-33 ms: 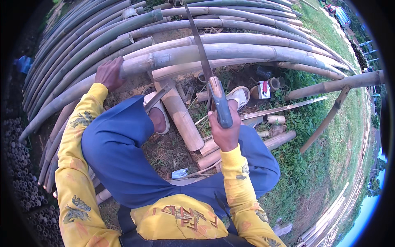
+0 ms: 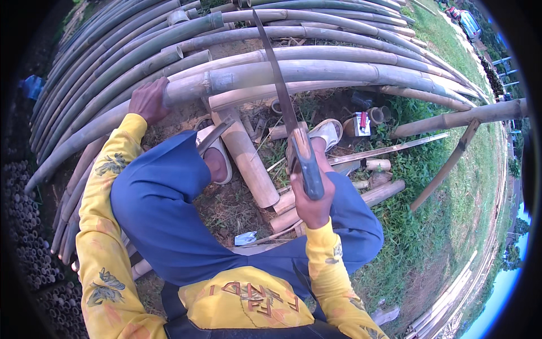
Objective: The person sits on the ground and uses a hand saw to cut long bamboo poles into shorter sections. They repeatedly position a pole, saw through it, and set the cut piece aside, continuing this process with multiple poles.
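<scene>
A thick greyish-green bamboo pole (image 2: 243, 78) lies crosswise before me. My left hand (image 2: 149, 101) is wrapped over it, left of a pale band around a joint. My right hand (image 2: 313, 206) is closed round the dark grey handle of a handsaw (image 2: 280, 85). The long, narrow blade crosses over the pole to the right of that joint and points away from me. Whether its teeth sit in a cut cannot be made out. Below the pole, a short bamboo length (image 2: 251, 161) slants between my feet, with a flat dark blade (image 2: 215, 134) by my left foot.
Many bamboo poles (image 2: 195, 42) are stacked beyond. Right of my right foot are a white pack with a red item (image 2: 362, 122) and a hollow bamboo piece (image 2: 379, 114). A propped pole (image 2: 463, 118) extends over grass at right. Cut bamboo ends (image 2: 34, 243) are piled at left.
My right hand has drawn the saw back toward me, so its handle is lower and its tip nearer. My left hand stays on the pole with barely any shift.
</scene>
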Demonstrator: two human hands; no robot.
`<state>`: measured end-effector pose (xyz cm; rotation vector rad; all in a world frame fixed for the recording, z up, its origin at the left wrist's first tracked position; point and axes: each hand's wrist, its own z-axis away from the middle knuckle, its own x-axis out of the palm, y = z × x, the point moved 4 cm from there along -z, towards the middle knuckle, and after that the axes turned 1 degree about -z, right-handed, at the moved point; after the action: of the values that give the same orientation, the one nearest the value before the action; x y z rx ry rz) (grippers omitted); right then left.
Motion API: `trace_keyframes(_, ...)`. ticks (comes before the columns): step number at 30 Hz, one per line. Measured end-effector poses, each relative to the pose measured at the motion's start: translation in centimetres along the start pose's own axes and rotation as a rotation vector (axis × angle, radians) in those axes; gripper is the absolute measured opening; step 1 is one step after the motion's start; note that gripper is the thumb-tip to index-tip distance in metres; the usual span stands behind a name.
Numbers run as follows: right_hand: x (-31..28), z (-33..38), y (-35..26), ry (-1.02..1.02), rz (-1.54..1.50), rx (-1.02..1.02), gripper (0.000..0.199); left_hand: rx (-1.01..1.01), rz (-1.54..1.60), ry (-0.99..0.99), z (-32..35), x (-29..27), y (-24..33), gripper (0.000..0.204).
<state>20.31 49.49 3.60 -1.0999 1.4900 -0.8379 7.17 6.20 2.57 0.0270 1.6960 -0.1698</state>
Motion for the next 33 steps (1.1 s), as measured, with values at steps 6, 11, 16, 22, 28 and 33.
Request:
trace_keyframes(6, -2.9, 3.7, -0.4, 0.0, 0.076, -0.022, 0.029, 0.024, 0.027, 0.009, 0.4, 0.1, -0.9, 0.066)
trace_keyframes(11, 2.4, -6.7, 1.0, 0.036, -0.066, -0.021, 0.013, 0.032, -0.012, 0.061, -1.4, -1.6, 0.2, 0.065)
trace_keyframes(16, -3.5, 8.7, -0.5, 0.012, 0.138, -0.041, 0.043, -0.034, 0.027, -0.009, -0.1, -1.4, -1.4, 0.063)
trace_keyframes(22, 2.3, -7.4, 1.2, 0.029, -0.038, -0.042, 0.012, 0.039, 0.092, 0.056, -1.2, -1.0, 1.2, 0.059)
trace_keyframes(28, -2.8, 7.2, -0.3, 0.004, 0.131, 0.107, 0.026, 0.001, 0.008, 0.024, -1.0, -1.6, -1.1, 0.057)
trace_keyframes(33, -0.9, -0.3, 0.8, 0.013, 0.044, 0.045, 0.022, 0.059, 0.044, -0.048, -0.9, 0.5, -0.1, 0.06)
